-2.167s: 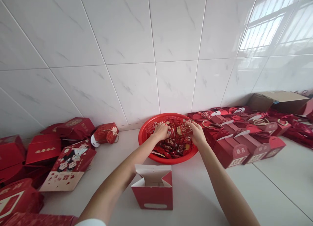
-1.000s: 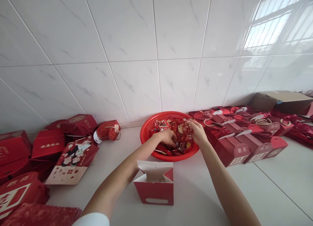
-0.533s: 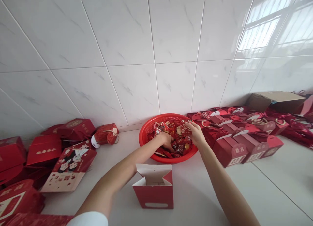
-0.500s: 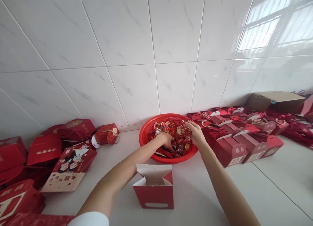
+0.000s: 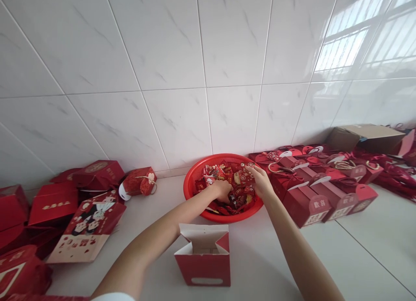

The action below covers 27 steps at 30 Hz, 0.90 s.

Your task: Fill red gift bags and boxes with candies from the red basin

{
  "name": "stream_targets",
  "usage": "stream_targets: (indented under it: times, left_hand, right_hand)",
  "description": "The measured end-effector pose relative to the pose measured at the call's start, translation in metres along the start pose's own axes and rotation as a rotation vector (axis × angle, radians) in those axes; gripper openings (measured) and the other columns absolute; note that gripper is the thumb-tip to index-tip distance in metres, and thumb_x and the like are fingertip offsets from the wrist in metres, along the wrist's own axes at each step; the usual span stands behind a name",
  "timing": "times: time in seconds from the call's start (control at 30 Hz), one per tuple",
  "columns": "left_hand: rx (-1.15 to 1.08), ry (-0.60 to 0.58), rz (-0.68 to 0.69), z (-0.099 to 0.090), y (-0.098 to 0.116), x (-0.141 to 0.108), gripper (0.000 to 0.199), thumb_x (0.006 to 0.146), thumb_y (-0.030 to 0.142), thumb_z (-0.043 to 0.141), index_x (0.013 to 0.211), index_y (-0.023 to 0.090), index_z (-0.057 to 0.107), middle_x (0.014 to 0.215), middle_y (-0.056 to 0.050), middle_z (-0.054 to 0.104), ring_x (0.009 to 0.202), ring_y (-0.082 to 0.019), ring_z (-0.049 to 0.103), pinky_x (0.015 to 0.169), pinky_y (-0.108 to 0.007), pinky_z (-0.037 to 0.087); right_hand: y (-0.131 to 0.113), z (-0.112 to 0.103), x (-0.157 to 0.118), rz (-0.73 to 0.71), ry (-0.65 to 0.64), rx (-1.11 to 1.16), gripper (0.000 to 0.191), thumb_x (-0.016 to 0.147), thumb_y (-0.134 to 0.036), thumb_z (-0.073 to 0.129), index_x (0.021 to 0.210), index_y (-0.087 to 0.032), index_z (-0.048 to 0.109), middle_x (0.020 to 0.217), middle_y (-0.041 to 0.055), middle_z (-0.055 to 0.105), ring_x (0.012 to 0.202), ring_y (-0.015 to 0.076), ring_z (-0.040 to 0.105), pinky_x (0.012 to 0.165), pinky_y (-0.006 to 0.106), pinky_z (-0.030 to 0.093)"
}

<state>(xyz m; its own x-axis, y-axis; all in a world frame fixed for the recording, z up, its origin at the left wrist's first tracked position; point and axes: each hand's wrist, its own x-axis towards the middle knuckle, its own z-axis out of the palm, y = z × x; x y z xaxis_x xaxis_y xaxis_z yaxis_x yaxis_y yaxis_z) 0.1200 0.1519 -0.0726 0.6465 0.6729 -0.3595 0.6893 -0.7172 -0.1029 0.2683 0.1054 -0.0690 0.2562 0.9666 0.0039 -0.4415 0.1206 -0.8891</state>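
A round red plastic basket (image 5: pixel 191 201) holds a heap of small wrapped candies (image 5: pixel 238 194), mostly red. My left hand (image 5: pixel 222 190) is down in the heap, its fingers curled; whatever they grip is hidden. At the basket's right side, my right hand (image 5: pixel 262 181) pinches a flat red candy packet (image 5: pixel 244 177) with a light pattern between thumb and fingers. Below the basket, nearest me, stands a red gift box (image 5: pixel 203 269) with its top flaps up and its white inside showing.
Folded red gift boxes with handles (image 5: pixel 307 201) stand in rows at the right, a brown cardboard box (image 5: pixel 367 136) behind them. More red boxes (image 5: pixel 53 201) and a patterned card box (image 5: pixel 86 227) lie at the left. A tiled wall (image 5: pixel 175 119) rises behind.
My left hand has lifted slightly and its fingers have drawn together among the candies. My right hand keeps its packet in nearly the same place. The view has tilted slightly.
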Motion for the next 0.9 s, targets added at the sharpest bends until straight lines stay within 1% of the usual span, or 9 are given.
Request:
stream_targets:
  times: [0.07, 0.17, 0.27, 0.37, 0.5, 0.67, 0.77, 0.83, 0.9]
  left_hand:
    - [-0.005, 0.016, -0.005, 0.0001, 0.0002, 0.0004, 0.040, 0.072, 0.041, 0.072, 0.105, 0.019, 0.074, 0.113, -0.017, 0.071, 0.105, -0.036, 0.067, 0.084, -0.040, 0.055]
    - [-0.022, 0.026, -0.020, 0.0009, 0.0003, 0.0004, 0.043, 0.070, 0.047, 0.074, 0.105, 0.021, 0.074, 0.116, -0.016, 0.070, 0.106, -0.036, 0.067, 0.086, -0.040, 0.054]
    - [-0.035, 0.030, -0.018, 0.0026, -0.0001, 0.0004, 0.048, 0.070, 0.049, 0.074, 0.110, 0.024, 0.073, 0.118, -0.014, 0.069, 0.107, -0.035, 0.066, 0.087, -0.040, 0.054]
    - [-0.048, 0.028, -0.012, 0.0040, -0.0005, 0.0014, 0.050, 0.071, 0.043, 0.073, 0.118, 0.025, 0.070, 0.121, -0.015, 0.066, 0.108, -0.035, 0.066, 0.086, -0.041, 0.054]
    - [-0.045, 0.028, -0.005, 0.0042, -0.0010, 0.0036, 0.047, 0.075, 0.034, 0.068, 0.121, 0.024, 0.068, 0.119, -0.016, 0.067, 0.105, -0.035, 0.067, 0.084, -0.041, 0.055]
    - [-0.029, 0.035, 0.033, 0.0038, -0.0002, 0.0044, 0.037, 0.077, 0.028, 0.064, 0.113, 0.023, 0.070, 0.120, -0.016, 0.067, 0.107, -0.034, 0.067, 0.086, -0.041, 0.054]
    - [-0.072, 0.045, 0.073, 0.0045, 0.0009, 0.0049, 0.032, 0.078, 0.027, 0.063, 0.109, 0.020, 0.071, 0.117, -0.017, 0.068, 0.109, -0.036, 0.066, 0.086, -0.041, 0.054]
    - [-0.124, 0.052, 0.090, 0.0043, 0.0000, 0.0051, 0.029, 0.078, 0.025, 0.063, 0.104, 0.018, 0.073, 0.113, -0.017, 0.071, 0.106, -0.036, 0.068, 0.085, -0.040, 0.054]
    - [-0.176, 0.052, 0.107, 0.0030, -0.0033, 0.0045, 0.025, 0.078, 0.022, 0.062, 0.099, 0.019, 0.074, 0.106, -0.014, 0.074, 0.099, -0.032, 0.070, 0.082, -0.037, 0.054]
  right_hand:
    - [-0.0001, -0.0001, 0.0002, -0.002, -0.002, -0.010, 0.028, 0.051, -0.040, 0.083, 0.067, -0.021, 0.071, 0.065, 0.0006, 0.071, 0.061, 0.0195, 0.066, 0.058, 0.029, 0.051]
    - [-0.0007, -0.0003, 0.0000, -0.003, 0.003, -0.026, 0.028, 0.052, -0.040, 0.083, 0.068, -0.021, 0.070, 0.065, 0.0005, 0.071, 0.063, 0.0206, 0.067, 0.057, 0.028, 0.051]
    - [-0.0012, -0.0001, -0.0005, 0.005, -0.001, -0.020, 0.027, 0.053, -0.040, 0.082, 0.069, -0.021, 0.070, 0.066, 0.0007, 0.071, 0.063, 0.0203, 0.067, 0.055, 0.027, 0.049]
    - [-0.0007, 0.0003, -0.0006, 0.010, -0.007, -0.010, 0.027, 0.053, -0.040, 0.082, 0.068, -0.021, 0.070, 0.065, 0.0014, 0.071, 0.060, 0.0199, 0.066, 0.052, 0.027, 0.048]
    - [0.0009, -0.0001, 0.0005, 0.007, -0.014, -0.006, 0.027, 0.054, -0.041, 0.082, 0.069, -0.021, 0.071, 0.068, 0.0025, 0.073, 0.063, 0.0216, 0.067, 0.055, 0.029, 0.051]
    - [0.0023, -0.0015, 0.0022, 0.007, -0.019, -0.006, 0.028, 0.054, -0.041, 0.082, 0.070, -0.021, 0.071, 0.068, 0.0025, 0.073, 0.063, 0.0220, 0.068, 0.053, 0.028, 0.049]
    - [0.0026, -0.0017, 0.0028, 0.015, -0.015, 0.002, 0.027, 0.056, -0.040, 0.081, 0.071, -0.021, 0.071, 0.070, 0.0030, 0.073, 0.064, 0.0215, 0.067, 0.052, 0.028, 0.049]
    - [0.0024, -0.0014, 0.0028, 0.022, -0.016, 0.004, 0.026, 0.057, -0.039, 0.081, 0.072, -0.021, 0.071, 0.068, 0.0023, 0.072, 0.062, 0.0206, 0.067, 0.051, 0.028, 0.048]
    - [0.0019, -0.0011, 0.0028, 0.023, -0.005, 0.008, 0.024, 0.056, -0.038, 0.080, 0.070, -0.021, 0.070, 0.065, 0.0008, 0.070, 0.059, 0.0192, 0.065, 0.050, 0.027, 0.047]
